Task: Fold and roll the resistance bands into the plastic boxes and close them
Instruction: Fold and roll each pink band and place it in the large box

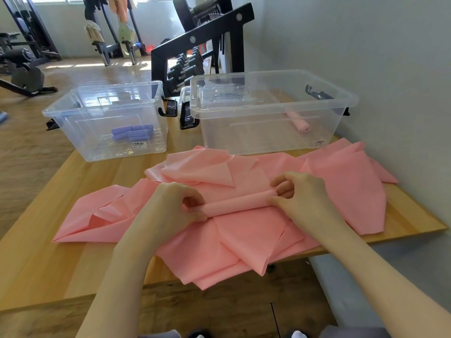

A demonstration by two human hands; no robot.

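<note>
Several pink resistance bands (341, 181) lie spread and crumpled across the wooden table (48, 252). One pink band is partly wound into a tight roll (238, 203) at the middle. My left hand (170, 206) pinches the roll's left end and my right hand (300, 191) pinches its right end. Behind stand two clear plastic boxes, both uncovered. The left box (61, 111) holds purple rolled bands (133, 133). The right box (268, 135) holds one pink rolled band (299, 121).
A grey wall (390, 69) runs along the table's right side. A black dumbbell rack (195, 45) stands behind the boxes, with gym machines farther back on the left. Some pink bands hang over the table's near edge (219, 276). Black latches (168, 108) stick out between the boxes.
</note>
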